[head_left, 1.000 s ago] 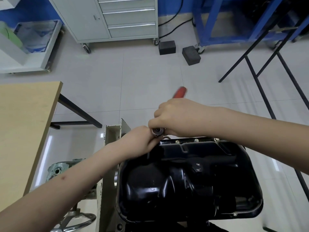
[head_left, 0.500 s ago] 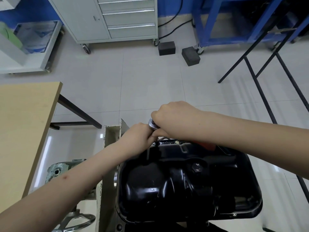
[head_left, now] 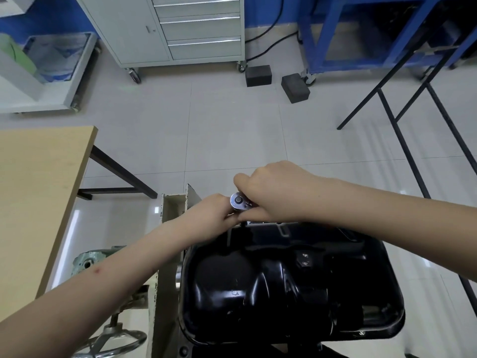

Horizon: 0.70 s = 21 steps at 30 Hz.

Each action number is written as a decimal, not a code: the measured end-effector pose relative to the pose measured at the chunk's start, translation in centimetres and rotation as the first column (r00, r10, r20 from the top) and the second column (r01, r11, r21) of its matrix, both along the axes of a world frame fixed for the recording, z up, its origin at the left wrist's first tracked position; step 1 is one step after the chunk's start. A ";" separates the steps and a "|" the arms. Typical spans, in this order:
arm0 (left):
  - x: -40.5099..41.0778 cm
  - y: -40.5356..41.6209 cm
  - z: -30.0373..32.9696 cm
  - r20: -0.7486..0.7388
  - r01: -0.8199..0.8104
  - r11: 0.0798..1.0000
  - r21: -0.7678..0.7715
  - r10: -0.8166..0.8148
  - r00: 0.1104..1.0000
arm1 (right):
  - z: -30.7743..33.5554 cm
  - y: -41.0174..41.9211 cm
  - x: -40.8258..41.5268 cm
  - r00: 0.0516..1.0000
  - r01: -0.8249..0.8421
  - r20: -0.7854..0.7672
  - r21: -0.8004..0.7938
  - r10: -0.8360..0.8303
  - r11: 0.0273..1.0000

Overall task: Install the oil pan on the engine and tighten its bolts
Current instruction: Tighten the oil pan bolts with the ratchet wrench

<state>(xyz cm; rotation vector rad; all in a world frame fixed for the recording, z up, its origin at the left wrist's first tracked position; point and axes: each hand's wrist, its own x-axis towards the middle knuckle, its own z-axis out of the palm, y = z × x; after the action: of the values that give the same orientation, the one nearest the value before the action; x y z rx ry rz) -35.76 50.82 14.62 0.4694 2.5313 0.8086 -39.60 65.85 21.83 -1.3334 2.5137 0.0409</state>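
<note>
Sitting mouth-down on the engine, which it hides almost wholly, the one black oil pan (head_left: 289,285) fills the lower middle of the view, its flange up where the bolts can be reached. A pale stand (head_left: 165,228) beside it likely carries the engine; a wooden worktop (head_left: 36,192) lies to the left. Two hands meet at the pan's far rim. The right hand (head_left: 278,192) is clenched round one ratchet (head_left: 239,201), probably to swing it. The left hand (head_left: 209,215) grips just under the ratchet's head, seemingly steadying the socket on a bolt, itself hidden.
</note>
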 end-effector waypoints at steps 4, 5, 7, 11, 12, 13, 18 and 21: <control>0.2 0.5 -0.1 -0.048 -0.159 0.987 0.021 0.159 0.986 | -0.5 -0.5 0.9 0.989 0.145 0.038 -0.035 -0.144 0.989; 0.3 0.6 -0.1 -0.044 -0.160 0.987 0.010 0.160 0.986 | -0.4 -0.5 0.8 0.990 0.137 0.043 -0.031 -0.136 0.990; 0.3 0.5 -0.1 -0.026 -0.126 0.992 -0.004 0.126 0.992 | -0.1 -0.5 0.3 0.995 0.090 0.051 -0.010 -0.090 0.996; 0.0 0.6 0.0 -0.046 -0.001 0.999 0.054 0.004 0.999 | 0.6 -0.1 -1.1 0.992 -0.109 0.070 0.041 0.106 0.993; 0.0 0.9 0.1 -0.058 0.034 0.997 0.062 -0.031 0.998 | 0.7 0.0 -1.2 0.984 -0.172 0.057 0.060 0.168 0.983; -0.1 1.0 0.1 -0.063 0.058 0.996 0.069 -0.053 0.997 | 0.8 0.0 -1.3 0.977 -0.211 0.044 0.073 0.209 0.975; -0.3 0.5 -0.2 -0.002 -0.036 0.998 0.055 0.036 0.999 | 0.7 -0.1 -1.0 0.994 -0.084 -0.057 0.091 0.089 0.992; 0.3 0.7 -0.2 -0.095 -0.145 0.985 0.090 0.153 0.984 | 0.2 -0.2 -0.5 0.998 0.003 -0.063 0.069 0.002 0.998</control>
<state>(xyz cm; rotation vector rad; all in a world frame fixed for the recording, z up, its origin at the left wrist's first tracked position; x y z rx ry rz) -35.47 51.50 14.44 0.3585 2.6595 0.9713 -40.13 65.64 22.02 -1.3242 2.5402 0.1704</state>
